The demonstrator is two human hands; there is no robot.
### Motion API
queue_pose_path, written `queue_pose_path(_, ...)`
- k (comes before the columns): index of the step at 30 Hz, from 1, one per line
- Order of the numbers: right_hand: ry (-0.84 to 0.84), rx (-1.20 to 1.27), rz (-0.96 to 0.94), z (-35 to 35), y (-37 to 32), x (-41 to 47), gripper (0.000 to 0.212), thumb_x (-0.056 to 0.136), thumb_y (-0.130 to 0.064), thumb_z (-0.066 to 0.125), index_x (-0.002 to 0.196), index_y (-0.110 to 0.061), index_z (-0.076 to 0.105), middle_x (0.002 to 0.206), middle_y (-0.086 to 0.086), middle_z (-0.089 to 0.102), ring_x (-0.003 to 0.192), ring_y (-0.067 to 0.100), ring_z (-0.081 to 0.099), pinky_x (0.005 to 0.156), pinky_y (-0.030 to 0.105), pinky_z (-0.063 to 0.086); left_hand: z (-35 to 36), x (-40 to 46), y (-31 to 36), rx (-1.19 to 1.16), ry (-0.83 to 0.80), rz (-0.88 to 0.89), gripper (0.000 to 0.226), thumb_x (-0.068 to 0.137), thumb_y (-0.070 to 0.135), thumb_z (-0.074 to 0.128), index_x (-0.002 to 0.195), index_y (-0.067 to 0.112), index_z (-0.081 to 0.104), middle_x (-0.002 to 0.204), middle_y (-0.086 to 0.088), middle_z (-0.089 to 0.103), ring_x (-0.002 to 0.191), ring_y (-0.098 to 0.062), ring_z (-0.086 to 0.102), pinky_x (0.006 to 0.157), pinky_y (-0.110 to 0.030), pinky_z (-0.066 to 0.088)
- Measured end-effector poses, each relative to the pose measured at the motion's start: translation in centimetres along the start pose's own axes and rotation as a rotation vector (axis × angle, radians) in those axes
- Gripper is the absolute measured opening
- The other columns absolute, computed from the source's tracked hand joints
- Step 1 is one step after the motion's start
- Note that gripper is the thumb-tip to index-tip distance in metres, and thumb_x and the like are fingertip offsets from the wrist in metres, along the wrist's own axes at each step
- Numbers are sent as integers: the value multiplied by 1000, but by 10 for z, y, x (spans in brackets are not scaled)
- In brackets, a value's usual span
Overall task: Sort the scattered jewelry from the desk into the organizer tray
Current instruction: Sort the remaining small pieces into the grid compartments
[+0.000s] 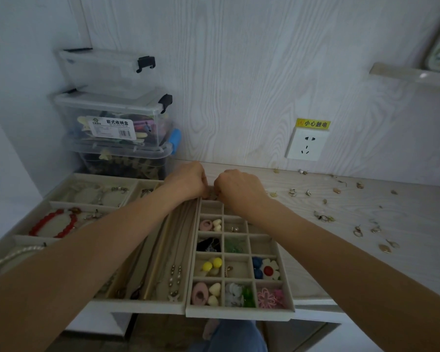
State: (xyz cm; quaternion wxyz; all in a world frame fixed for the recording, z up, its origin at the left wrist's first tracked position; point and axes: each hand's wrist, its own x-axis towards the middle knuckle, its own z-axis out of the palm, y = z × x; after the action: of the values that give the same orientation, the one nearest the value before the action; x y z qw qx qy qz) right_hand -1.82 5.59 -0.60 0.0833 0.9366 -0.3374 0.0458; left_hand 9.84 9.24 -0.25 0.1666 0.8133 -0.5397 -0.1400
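Both hands sit close together at the far end of the grid tray (239,313), at about 12 o'clock from its middle. The left hand (188,180) and the right hand (239,186) both have their fingers curled down. Something small and shiny seems to be between the fingertips, but it is too hidden to tell what it is or which hand holds it.

The grid tray has many little boxes. Some hold yellow balls (212,264), a white flower (270,269) and pink flowers (269,298). At 9 o'clock from it lies a long tray (137,304) with necklaces (175,278). Farther left is a red bracelet (54,223).

Loose earrings (358,232) lie scattered on the desk (315,262) at 3 o'clock from the hands. Clear boxes (112,118) are stacked at 10 o'clock.
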Motion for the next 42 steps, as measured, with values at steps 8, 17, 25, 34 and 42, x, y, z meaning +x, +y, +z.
queue_pose_path(8,12,-26,33,-5,-4,-3,16,93,-12,50,105,-8,60,104,8,57,88,25,60,62,30,36,-2,-1,-1,-8,-13,-1,17,76,18,74,72,17,58,94,-4,64,87,-17,59,75,-30,49)
queue_pose_path(17,21,-110,-73,-17,-12,-7,21,95,-8,45,113,-6,56,110,11,55,94,29,60,67,30,37,-3,-3,2,-1,-28,-8,17,76,22,74,79,14,60,94,-8,65,89,-22,62,83,-36,52)
queue_pose_path(25,-39,-97,-91,-13,-7,-6,24,97,-14,44,117,-8,54,105,10,55,93,28,60,67,31,38,-5,-5,2,-13,-33,-11,14,76,17,74,79,14,61,96,-8,65,92,-21,61,86,-37,52)
queue_pose_path(34,-146,171,27,0,11,-6,31,96,-22,43,119,-14,62,112,9,60,101,26,59,78,33,48,-9,-15,-1,-65,-23,68,8,80,16,71,82,14,63,79,3,57,80,-11,54,75,-27,46)
queue_pose_path(42,7,545,207,-13,48,-44,32,93,-10,45,120,-14,63,121,9,61,107,19,57,85,20,39,-6,-32,27,-114,85,164,10,87,19,62,96,14,61,93,3,58,87,-12,55,79,-28,48)
